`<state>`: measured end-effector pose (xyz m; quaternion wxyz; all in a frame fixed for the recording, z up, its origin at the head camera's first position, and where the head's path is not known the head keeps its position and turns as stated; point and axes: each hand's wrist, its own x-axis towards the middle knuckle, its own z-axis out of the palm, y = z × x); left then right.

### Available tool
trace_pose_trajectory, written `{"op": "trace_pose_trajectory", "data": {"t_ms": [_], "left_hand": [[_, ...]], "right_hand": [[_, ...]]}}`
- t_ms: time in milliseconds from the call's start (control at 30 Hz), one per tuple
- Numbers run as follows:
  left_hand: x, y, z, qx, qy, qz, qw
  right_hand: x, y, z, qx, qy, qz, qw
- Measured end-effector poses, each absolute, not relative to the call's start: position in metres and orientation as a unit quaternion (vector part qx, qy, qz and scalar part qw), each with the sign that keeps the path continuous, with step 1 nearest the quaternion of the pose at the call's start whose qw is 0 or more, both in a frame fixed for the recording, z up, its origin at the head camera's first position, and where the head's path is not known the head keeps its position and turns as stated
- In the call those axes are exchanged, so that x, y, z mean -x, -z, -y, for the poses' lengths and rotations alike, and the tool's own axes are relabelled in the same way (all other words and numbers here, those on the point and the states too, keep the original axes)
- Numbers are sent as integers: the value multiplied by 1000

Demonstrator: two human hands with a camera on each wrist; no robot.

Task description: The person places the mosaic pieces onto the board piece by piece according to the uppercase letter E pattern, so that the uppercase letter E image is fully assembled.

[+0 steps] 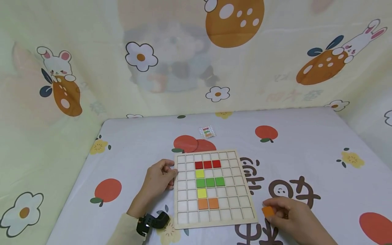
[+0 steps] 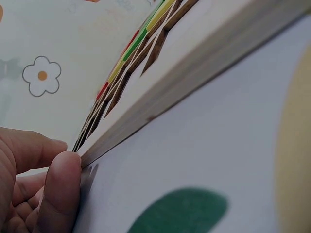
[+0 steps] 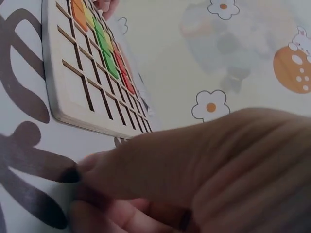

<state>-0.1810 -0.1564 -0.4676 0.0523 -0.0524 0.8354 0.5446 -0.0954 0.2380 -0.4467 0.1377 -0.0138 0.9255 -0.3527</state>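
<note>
My right hand (image 1: 295, 216) pinches an orange square tile (image 1: 267, 211) between thumb and fingers, to the right of the board's near corner. In the right wrist view the fingers (image 3: 131, 213) mostly hide that tile. My left hand (image 1: 157, 177) rests at the left side of the wooden grid board (image 1: 215, 224); thumb and index fingertips are right at its edge, with the other fingers bent behind. On the board lie red tiles (image 1: 207, 164), yellow tiles (image 1: 199, 173), green tiles (image 1: 210, 182) and two orange tiles (image 1: 208, 203).
A small pattern card (image 1: 207, 131) with a coloured grid lies behind the board. Under everything is a white cloth (image 1: 137, 132) printed with fruit, flowers and brown characters. Patterned fabric curtains (image 1: 180, 102) stand at the back and sides. A black wrist strap (image 1: 150, 223) circles the left wrist.
</note>
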Motion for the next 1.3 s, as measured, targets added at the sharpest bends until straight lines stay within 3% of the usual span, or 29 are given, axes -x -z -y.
{"op": "trace_pose_trajectory", "data": {"t_ms": [333, 667, 1300], "left_hand": [[183, 469, 155, 51, -549, -832, 55], [182, 468, 155, 52, -548, -833, 56], [182, 468, 156, 55, -549, -832, 55]], "right_hand": [[106, 442, -234, 65, 273, -952, 125], [108, 432, -211, 77, 308, -947, 52], [131, 432, -151, 143, 333, -926, 102]]}}
